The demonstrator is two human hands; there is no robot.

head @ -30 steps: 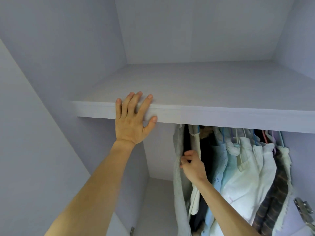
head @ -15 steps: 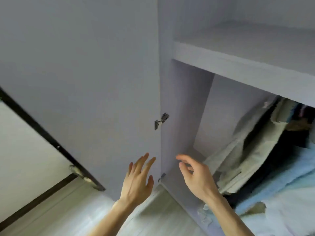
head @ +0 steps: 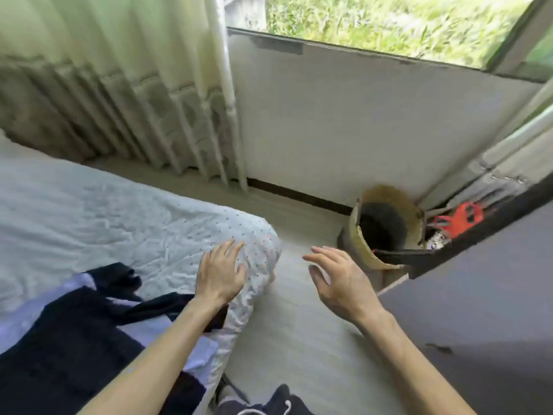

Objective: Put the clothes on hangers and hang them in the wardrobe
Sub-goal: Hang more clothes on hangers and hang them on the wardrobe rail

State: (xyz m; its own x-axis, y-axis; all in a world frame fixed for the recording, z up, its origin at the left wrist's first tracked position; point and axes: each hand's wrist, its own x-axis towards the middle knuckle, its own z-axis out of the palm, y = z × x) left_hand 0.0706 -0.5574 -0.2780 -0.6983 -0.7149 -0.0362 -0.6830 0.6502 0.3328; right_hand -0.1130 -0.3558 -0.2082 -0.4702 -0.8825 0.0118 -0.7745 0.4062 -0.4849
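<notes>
1. Navy-and-pale garment (head: 74, 339) lying crumpled on the bed (head: 89, 211), just beside the left forearm. Second dark piece (head: 278, 395) with a white drawstring at the bottom edge, on the floor or the bed's end; cannot tell which.
2. Probably light, limp and not slippery, and bound to sag and fold when lifted. Best taken at the collar or shoulders with both hands, leaving the neck open for a hanger.
3. Over the bed's corner, the left hand (head: 220, 274), fingers straight and spread, gripping nothing. Touching the sheet or just above it; cannot tell.
4. Above the floor (head: 293, 339), the right hand (head: 341, 283), fingers apart and loosely bent, empty.
5. Bed under a wrinkled dotted sheet: soft, yielding, good for laying cloth flat.
6. Round about: curtain (head: 104, 85), white pipe (head: 229, 100), window (head: 389, 19) onto greenery, woven basket (head: 357, 232) in the corner, something orange (head: 460, 218) behind it, grey wardrobe door (head: 478, 310) at right.
</notes>
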